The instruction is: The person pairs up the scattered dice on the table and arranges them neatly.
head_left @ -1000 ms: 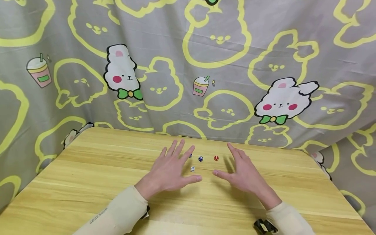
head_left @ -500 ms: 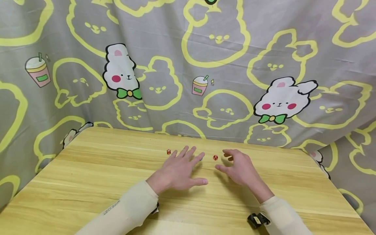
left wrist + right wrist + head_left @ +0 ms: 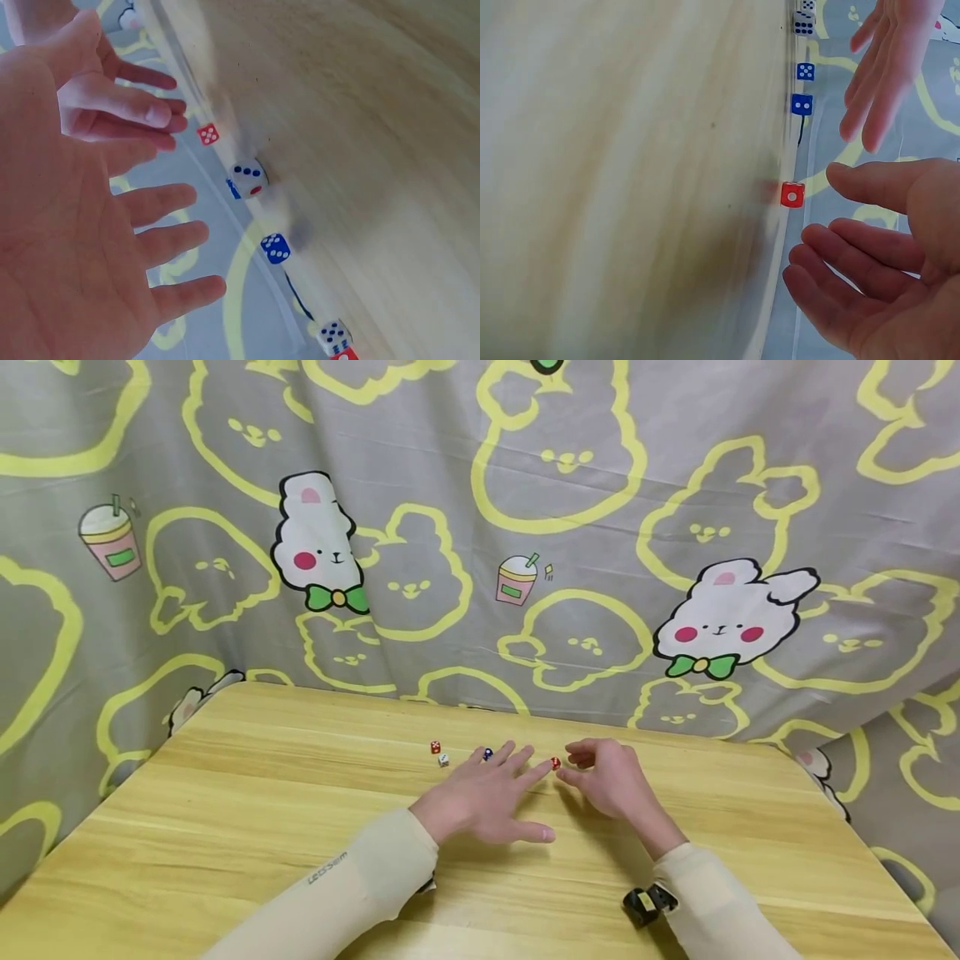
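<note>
My left hand (image 3: 487,797) is spread palm-down over the table, covering some of the dice in the head view. A blue die (image 3: 488,753) peeks out by its fingertips. In the left wrist view a white die (image 3: 247,178) and a blue die (image 3: 275,248) lie beyond the spread fingers. My right hand (image 3: 611,777), fingers loosely bent and thumb apart from them, is beside a red die (image 3: 556,763). The right wrist view shows that red die (image 3: 792,195) on the table off the thumb tip, with nothing gripped. The left index fingertip is close to this die too.
Left of the left hand lie another red die (image 3: 436,747) and a white die (image 3: 443,760). The wooden table (image 3: 247,793) meets a patterned grey curtain (image 3: 420,460) along its far edge. A black wrist device (image 3: 641,906) hangs under the right sleeve.
The left hand has moved right across the dice, and a red and a white die on the left now show. The right hand's fingers have bent inward beside the right-hand red die.
</note>
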The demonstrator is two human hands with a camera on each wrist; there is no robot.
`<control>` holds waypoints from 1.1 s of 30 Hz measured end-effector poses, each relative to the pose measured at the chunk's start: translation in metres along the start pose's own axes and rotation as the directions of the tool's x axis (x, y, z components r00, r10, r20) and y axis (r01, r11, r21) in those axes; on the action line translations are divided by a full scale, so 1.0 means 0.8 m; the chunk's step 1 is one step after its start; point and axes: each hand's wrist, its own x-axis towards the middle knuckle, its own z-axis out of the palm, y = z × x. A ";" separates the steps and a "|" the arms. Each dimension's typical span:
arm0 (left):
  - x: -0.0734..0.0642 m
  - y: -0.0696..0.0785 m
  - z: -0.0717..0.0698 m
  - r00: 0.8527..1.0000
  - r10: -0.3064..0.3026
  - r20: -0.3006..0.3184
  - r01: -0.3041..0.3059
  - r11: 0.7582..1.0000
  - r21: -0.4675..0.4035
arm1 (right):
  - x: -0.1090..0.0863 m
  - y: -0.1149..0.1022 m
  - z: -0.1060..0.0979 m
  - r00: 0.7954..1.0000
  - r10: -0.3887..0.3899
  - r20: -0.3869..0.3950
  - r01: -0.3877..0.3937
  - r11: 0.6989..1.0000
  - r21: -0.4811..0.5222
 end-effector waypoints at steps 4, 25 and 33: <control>0.007 0.002 0.003 1.000 -0.001 0.008 0.001 1.000 0.008 | 0.007 -0.002 0.002 1.000 0.007 -0.004 -0.007 1.000 0.005; 0.020 0.018 0.012 0.997 -0.015 0.074 0.006 0.994 0.112 | 0.026 -0.001 0.009 0.990 0.122 0.068 -0.123 0.992 0.004; 0.023 0.016 0.012 0.997 -0.029 0.066 0.023 0.995 0.094 | 0.029 0.001 0.011 0.990 0.126 0.059 -0.126 0.992 0.007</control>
